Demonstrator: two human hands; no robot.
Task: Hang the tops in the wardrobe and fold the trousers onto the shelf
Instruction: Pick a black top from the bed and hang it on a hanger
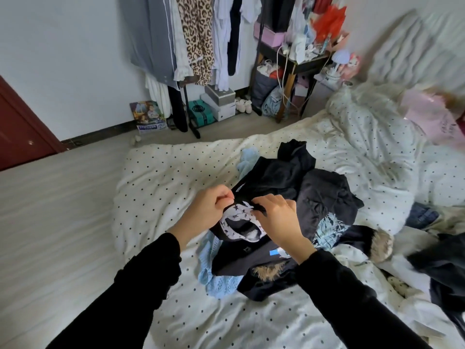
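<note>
A heap of dark clothes point(302, 187) lies on the bed in front of me. On its near side is a black top point(241, 253) with a white star-printed neck lining point(235, 217). My left hand point(208, 210) and my right hand point(276, 220) both pinch the edge of that neckline, fingers closed on the fabric. A light blue knitted piece point(216, 283) sticks out under the heap. A dark garment with fur trim point(380, 244) lies to the right. The open clothes rail point(201, 41) with several hanging garments stands against the far wall.
The bed has a white dotted duvet point(163, 187), bunched up at the right. A cluttered black side table point(297, 64) stands beside the rail. Boxes point(219, 102) and slippers sit on the floor under the rail. A dark red door point(22, 137) is at the left.
</note>
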